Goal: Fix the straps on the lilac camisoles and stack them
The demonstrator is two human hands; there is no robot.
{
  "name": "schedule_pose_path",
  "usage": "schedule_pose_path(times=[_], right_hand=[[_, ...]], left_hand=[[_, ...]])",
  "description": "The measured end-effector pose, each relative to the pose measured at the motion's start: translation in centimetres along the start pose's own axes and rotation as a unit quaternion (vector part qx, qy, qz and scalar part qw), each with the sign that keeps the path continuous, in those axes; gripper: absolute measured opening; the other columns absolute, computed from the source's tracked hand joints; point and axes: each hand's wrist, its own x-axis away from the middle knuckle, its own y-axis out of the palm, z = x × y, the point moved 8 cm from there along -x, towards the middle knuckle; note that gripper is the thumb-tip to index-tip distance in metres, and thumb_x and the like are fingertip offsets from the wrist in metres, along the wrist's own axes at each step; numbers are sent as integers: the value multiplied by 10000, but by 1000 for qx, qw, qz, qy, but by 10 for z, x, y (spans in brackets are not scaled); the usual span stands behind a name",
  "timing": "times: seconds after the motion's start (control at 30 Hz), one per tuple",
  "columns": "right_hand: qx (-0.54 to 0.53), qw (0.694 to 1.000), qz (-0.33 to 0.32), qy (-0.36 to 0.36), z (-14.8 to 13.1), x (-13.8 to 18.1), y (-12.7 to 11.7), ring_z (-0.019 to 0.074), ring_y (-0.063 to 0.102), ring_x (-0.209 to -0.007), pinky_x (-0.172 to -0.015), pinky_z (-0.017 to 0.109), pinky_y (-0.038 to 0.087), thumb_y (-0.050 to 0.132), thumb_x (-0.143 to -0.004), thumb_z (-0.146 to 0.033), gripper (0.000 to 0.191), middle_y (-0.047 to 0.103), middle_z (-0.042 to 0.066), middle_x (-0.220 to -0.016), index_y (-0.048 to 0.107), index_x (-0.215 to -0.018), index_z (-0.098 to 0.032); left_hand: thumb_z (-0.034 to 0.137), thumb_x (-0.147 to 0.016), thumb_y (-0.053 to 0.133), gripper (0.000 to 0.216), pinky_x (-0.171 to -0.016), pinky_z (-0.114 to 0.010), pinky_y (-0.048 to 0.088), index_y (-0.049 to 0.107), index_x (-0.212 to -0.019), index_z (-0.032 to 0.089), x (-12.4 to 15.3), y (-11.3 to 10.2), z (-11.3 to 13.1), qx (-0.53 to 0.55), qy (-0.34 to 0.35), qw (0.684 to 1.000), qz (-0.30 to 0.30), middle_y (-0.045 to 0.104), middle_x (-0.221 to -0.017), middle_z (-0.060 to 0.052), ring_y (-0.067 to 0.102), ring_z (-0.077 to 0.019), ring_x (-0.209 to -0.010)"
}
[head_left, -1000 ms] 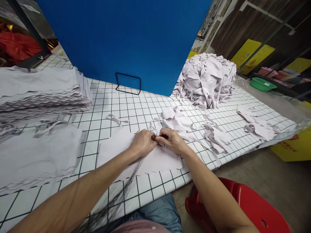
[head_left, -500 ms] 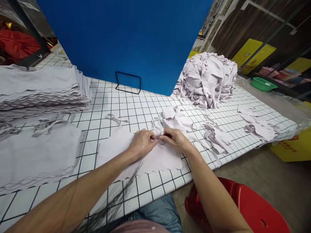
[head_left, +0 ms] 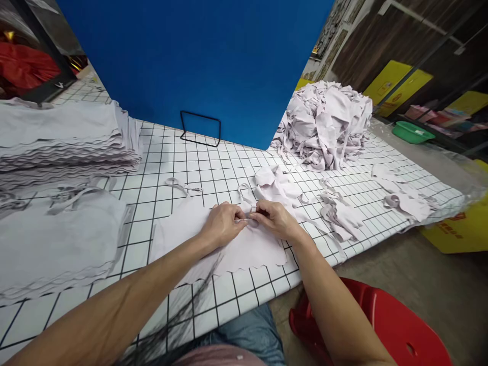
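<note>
A pale lilac-grey strappy garment [head_left: 244, 254] lies flat on the checked tablecloth in front of me, its wavy hem toward me. Over its top edge, my left hand [head_left: 224, 223] and my right hand [head_left: 275, 218] almost meet, fingertips pinched on the garment's thin strap or edging. Exactly which strip they grip is partly covered by the fingers. One thin strap loop [head_left: 183, 187] lies beyond the left hand, and a second small loop [head_left: 246, 192] rises just past the fingertips. Crumpled fabric of the same colour [head_left: 278, 188] lies right behind my right hand.
Neatly stacked garments [head_left: 61, 137] stand at the left, with a lower stack [head_left: 61, 234] nearer me. A blue board [head_left: 198, 66] on a black wire stand [head_left: 200, 142] rises behind. Rightward are a big heap [head_left: 328, 124], loose pieces [head_left: 341, 213] and a red stool [head_left: 396, 325].
Both hands stay pinched at nearly the same spot, with only a slight shift of the fingers. The garment keeps its place; the view has moved very little.
</note>
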Motion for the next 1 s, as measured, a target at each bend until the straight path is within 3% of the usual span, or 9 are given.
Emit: schedule_pose_path(times=[0.17,0.77,0.9,1.0], right_hand=[[14,999,-5,-32,-6,1,0,99,432,-632,-581,251,343,571,-934,-288,258,493,-17,-691,485,-717,-177],[11,999,31,-34,-18,-2,7,112,459,-650,-613,276,383,600,-907,-225,217,504,-18,-684,509,-714,-185],[-121,991,31,46,-4,-3,13,121,516,-686,-633,281,415,613,-903,-296,162,553,-6,-734,570,-788,-190],[-306,948,3,90,3,-7,21,141,600,-797,-706,297,469,638,-892,-342,155,627,24,-874,579,-915,-200]], left_hand=[[274,-798,609,143,-801,-356,470,721,-765,191,0,0,-1,-4,-1,1000,2,691,-807,-45,618,-202,-762],[328,-811,591,205,-683,-317,456,681,-702,181,-3,2,-2,-54,11,998,22,675,-754,-58,609,-209,-716],[301,-811,582,188,-691,-320,455,675,-702,179,-4,4,-2,-61,6,998,17,673,-731,-53,618,-213,-708],[291,-802,595,159,-718,-321,456,696,-726,195,-4,4,0,-51,6,999,19,689,-771,-48,629,-218,-751]])
